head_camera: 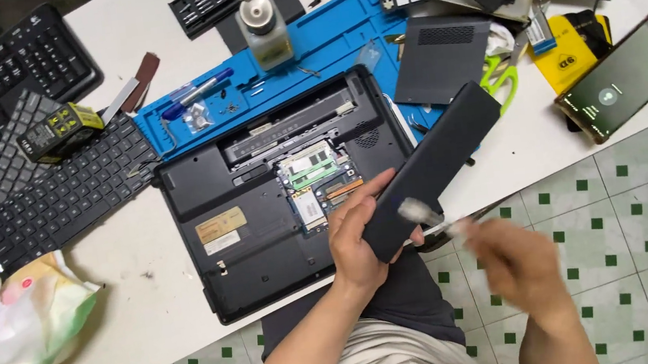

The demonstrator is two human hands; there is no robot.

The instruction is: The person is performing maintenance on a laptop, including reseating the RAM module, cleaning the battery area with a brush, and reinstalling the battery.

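My left hand (pixel 356 239) grips the near end of a long black laptop battery (pixel 436 163), held slanted over the right edge of an upturned black laptop (pixel 263 221). The laptop's bottom is open, with green circuit boards (pixel 314 177) showing. My right hand (pixel 516 266) is blurred with motion and holds a small brush (pixel 425 215) whose bristle end touches the battery's near end.
A blue work mat (pixel 324 40) with a bottle (pixel 264 26), a pen and small screws lies behind the laptop. Loose keyboards (pixel 40 190) are at left, a tissue pack (pixel 7 328) at front left. A phone (pixel 625 76), green scissors (pixel 501 76) and laptop parts lie at right.
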